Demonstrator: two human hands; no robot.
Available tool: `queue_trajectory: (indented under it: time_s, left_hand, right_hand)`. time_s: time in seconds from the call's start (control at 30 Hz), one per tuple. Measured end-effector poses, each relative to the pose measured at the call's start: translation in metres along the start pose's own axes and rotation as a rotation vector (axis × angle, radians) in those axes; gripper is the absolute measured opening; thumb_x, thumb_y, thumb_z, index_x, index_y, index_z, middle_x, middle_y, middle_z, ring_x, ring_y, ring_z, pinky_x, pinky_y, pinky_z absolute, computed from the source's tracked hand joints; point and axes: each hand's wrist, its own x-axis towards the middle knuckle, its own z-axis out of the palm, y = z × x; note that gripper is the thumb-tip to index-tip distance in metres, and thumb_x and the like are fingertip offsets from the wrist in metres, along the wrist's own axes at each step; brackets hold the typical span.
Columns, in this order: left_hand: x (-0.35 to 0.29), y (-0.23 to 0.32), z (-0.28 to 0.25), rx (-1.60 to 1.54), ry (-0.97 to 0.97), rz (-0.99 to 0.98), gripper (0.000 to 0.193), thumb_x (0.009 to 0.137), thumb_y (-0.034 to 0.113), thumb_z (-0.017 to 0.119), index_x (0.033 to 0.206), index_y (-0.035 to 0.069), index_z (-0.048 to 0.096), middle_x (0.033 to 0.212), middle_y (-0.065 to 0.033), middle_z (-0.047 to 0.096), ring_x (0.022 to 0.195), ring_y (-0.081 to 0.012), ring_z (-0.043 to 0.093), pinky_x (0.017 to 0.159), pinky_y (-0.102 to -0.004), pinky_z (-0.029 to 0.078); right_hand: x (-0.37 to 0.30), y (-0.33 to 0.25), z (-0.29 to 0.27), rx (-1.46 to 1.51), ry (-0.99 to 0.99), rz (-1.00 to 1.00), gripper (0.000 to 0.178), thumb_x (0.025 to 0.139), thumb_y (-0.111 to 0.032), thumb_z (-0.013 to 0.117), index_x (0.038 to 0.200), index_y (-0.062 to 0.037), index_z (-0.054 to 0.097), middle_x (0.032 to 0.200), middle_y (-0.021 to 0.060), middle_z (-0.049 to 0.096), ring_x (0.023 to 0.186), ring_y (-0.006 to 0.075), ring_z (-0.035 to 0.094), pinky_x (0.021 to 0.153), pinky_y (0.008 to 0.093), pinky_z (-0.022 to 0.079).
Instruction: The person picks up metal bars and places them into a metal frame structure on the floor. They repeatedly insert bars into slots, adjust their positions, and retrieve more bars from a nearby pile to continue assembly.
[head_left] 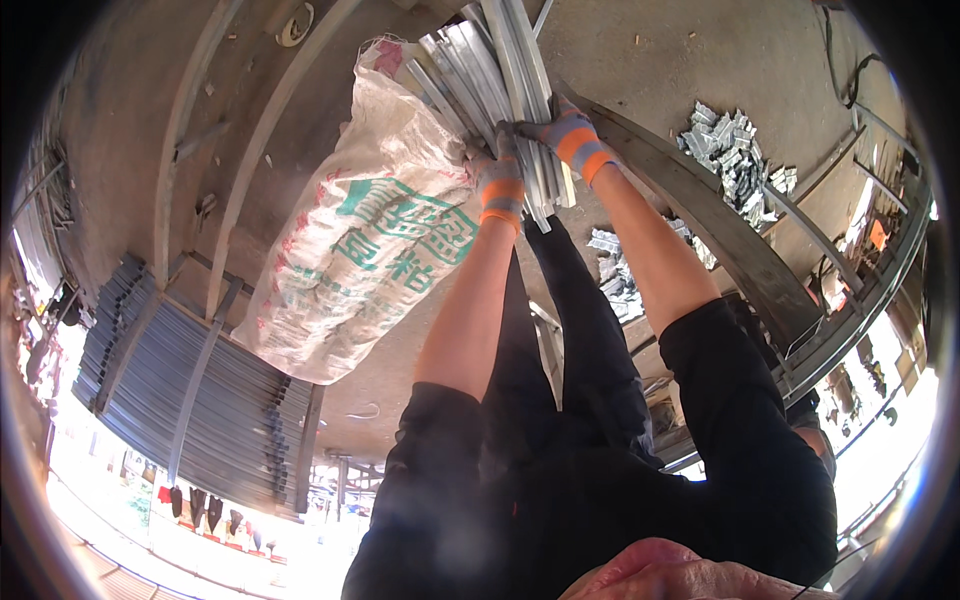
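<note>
A loose bundle of silvery metal bars (pixel 480 75) fans out at the top middle, several thin lengths side by side. From the left, my left hand (pixel 497 180), in a grey and orange glove, closes around the bundle's near part. My right hand (pixel 568 137), gloved alike, grips the same bars from the right, a little farther away. The near bar ends stick out between my wrists. Just left of my left hand lies a full, whitish woven sack (pixel 340 260) with green print. Parts of the fingers on both hands are hidden behind the bars.
Short metal pieces lie in a pile (pixel 728 150) on the floor at the right, with another pile (pixel 618 275) nearer. A dark steel beam (pixel 730 245) runs beside my right arm. Long steel tubes (pixel 200 370) are stacked at the left under a metal frame (pixel 250 150).
</note>
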Motion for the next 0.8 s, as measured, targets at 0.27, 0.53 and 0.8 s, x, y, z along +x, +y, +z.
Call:
queue_trajectory:
  time_s: [0.27,0.53,0.8]
  left_hand:
    - [-0.003,-0.035,-0.019,-0.033,-0.004,-0.077,0.087,0.097,0.068,0.052,0.150,0.000,0.046,0.155,-0.0257,0.044,0.146,-0.0410,0.038,0.119,-0.0461,0.033]
    - [-0.039,-0.034,-0.042,0.180,0.043,0.071,0.069,0.094,0.050,0.068,0.139,-0.001,0.054,0.138,-0.0244,0.057,0.132,-0.0410,0.051,0.109,-0.0467,0.041]
    - [-0.053,-0.062,-0.061,0.248,-0.128,-0.151,0.077,0.091,0.056,0.072,0.136,-0.005,0.057,0.132,-0.0185,0.065,0.120,-0.0339,0.062,0.104,-0.0407,0.047]
  right_hand:
    - [-0.038,-0.012,0.031,-0.069,0.057,0.153,0.099,0.072,-0.054,0.084,0.144,0.0031,0.049,0.134,0.0258,0.065,0.128,0.0391,0.061,0.110,0.0421,0.047]
    - [-0.075,-0.014,0.060,-0.043,0.063,0.382,0.108,0.077,-0.054,0.079,0.157,0.0024,0.033,0.146,0.0278,0.054,0.135,0.0405,0.055,0.111,0.0420,0.047]
    - [-0.096,0.030,0.095,0.536,0.101,0.311,0.091,0.073,-0.047,0.088,0.141,0.0021,0.053,0.120,0.0203,0.071,0.109,0.0295,0.071,0.091,0.0382,0.058]
